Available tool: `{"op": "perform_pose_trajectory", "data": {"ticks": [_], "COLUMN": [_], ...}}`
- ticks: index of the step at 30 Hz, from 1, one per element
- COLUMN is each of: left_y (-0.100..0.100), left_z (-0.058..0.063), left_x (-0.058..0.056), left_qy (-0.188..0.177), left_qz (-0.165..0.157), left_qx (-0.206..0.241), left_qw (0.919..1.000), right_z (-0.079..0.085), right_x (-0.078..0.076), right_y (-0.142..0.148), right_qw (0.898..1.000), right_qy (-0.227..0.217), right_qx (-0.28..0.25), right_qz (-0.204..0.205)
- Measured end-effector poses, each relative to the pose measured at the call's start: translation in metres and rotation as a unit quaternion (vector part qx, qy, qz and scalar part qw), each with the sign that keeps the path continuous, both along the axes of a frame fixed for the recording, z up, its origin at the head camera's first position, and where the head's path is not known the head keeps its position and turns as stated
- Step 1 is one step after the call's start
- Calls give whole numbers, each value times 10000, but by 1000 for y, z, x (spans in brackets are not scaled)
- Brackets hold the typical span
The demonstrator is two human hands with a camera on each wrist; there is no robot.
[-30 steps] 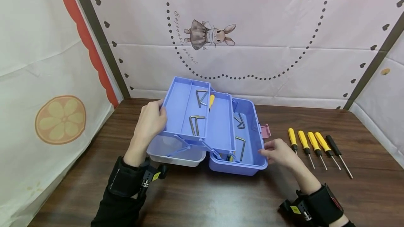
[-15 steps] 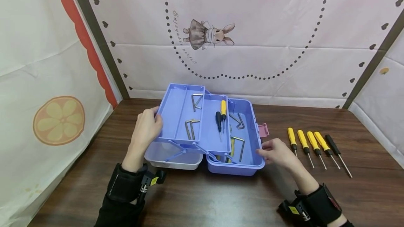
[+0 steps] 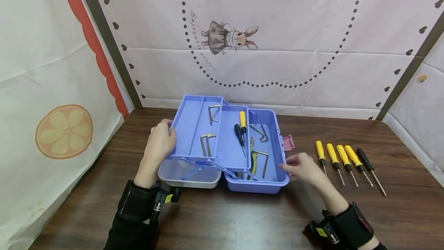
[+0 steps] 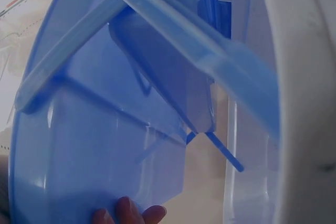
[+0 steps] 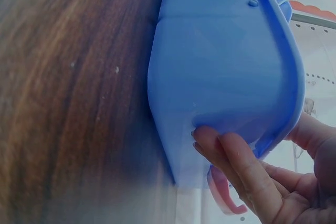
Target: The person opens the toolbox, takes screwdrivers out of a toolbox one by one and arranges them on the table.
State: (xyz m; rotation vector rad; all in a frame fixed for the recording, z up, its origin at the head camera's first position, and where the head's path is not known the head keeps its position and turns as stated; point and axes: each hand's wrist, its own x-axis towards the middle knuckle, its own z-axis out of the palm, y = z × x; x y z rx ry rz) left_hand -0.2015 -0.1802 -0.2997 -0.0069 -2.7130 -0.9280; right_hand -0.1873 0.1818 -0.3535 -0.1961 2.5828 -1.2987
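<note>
A blue toolbox (image 3: 274,153) stands unfolded on the table, its two linked trays spread out to the left. My left hand (image 3: 158,142) grips the left edge of the upper tray (image 3: 189,134); the left wrist view has fingertips (image 4: 128,211) curled under it. Over at the box's right wall my right hand (image 3: 301,168) pinches the rim, fingers on the outer face in the right wrist view. Several hex keys (image 3: 209,136) lie in the upper tray. In the middle tray (image 3: 229,146) are a yellow screwdriver (image 3: 243,119) and a black one (image 3: 238,132). Yellow-handled pliers (image 3: 254,163) and more hex keys lie in the box.
Four yellow screwdrivers and one black screwdriver (image 3: 367,165) are lined up right of the box. A clear lid (image 3: 189,180) lies beneath the trays. The pink latch (image 3: 288,142) juts from the box's right side. A printed cloth wall (image 3: 295,65) closes off the back.
The trays have tilted and swung lower and leftward with my left hand. Two screwdrivers in the middle tray and the pliers in the box have come into fuller view. My right hand stays at the rim.
</note>
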Motion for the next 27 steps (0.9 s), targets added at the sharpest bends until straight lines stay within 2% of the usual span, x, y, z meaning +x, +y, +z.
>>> {"op": "perform_pose_trajectory", "data": {"ticks": [4,10,13,15,18,23,27], "left_y": [-1,-1,-1,-1,0,0,0], "left_z": [-1,-4,-4,-4,-4,-3,-3], "left_x": [-2,-3,-4,-4,-5,-4,-5], "left_qy": [-141,-538,-632,-649,-672,-717,-719], "left_qz": [34,66,70,60,55,80,92], "left_qx": [-17,-83,-73,-77,-53,-42,-57], "left_qw": [9999,9985,9979,9978,9977,9974,9974], "right_z": [0,2,6,11,22,46,66], "right_x": [0,1,4,6,10,11,7], "right_y": [0,1,2,2,2,-8,-25], "right_qw": [10000,9999,9995,9983,9916,9693,9564], "right_qy": [5,-42,118,339,935,2019,2406], "right_qx": [11,137,276,471,890,1405,1634], "right_qz": [22,0,-14,-39,-105,8,266]}}
